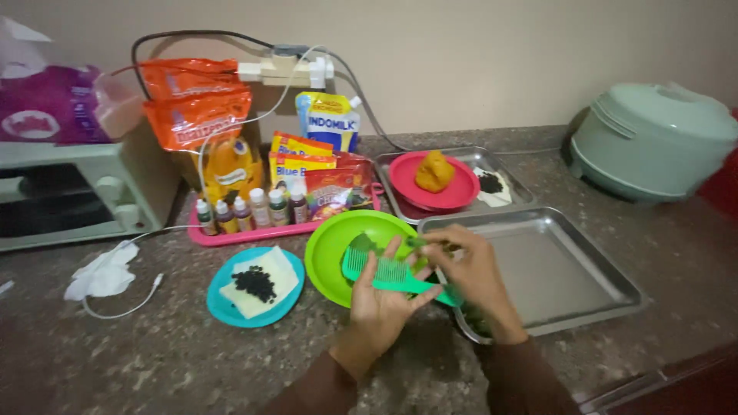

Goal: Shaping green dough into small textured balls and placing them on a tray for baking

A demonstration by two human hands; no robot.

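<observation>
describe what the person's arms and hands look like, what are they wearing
Both hands are bare: no gloves, and no rings or watch that I can make out. The left hand and the right hand each come out of a long dark brown sleeve, left sleeve and right sleeve, which ends at the wrist. The sleeves look plain, without visible pattern or markings.
</observation>
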